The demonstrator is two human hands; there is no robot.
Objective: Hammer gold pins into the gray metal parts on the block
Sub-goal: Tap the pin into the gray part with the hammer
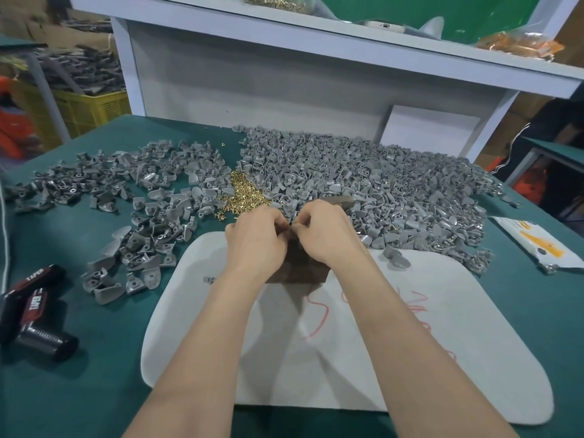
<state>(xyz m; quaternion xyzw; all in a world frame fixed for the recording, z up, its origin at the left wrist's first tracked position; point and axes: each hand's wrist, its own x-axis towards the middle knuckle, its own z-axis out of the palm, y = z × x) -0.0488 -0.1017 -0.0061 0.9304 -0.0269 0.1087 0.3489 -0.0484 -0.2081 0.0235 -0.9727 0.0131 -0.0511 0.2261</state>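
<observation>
The left hand [256, 245] and right hand [328, 235] meet with fingers curled over the dark block [297, 267] at the far edge of the white pad [347, 358]. What they pinch is hidden, so I cannot tell. A big heap of gray parts [363, 172] covers the far right of the worktop [94, 374], with the gold pins [246, 194] just beside it. Most of the work probably remains.

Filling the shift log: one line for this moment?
left hand, right hand: fingers curled, meeting over dark brown block | held item: hidden | small gold pins pile: behind hands

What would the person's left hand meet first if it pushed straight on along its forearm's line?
Most likely the heap of gold pins just beyond the left hand and its knuckles, near the big pile of gray metal parts; depth is unclear.
</observation>
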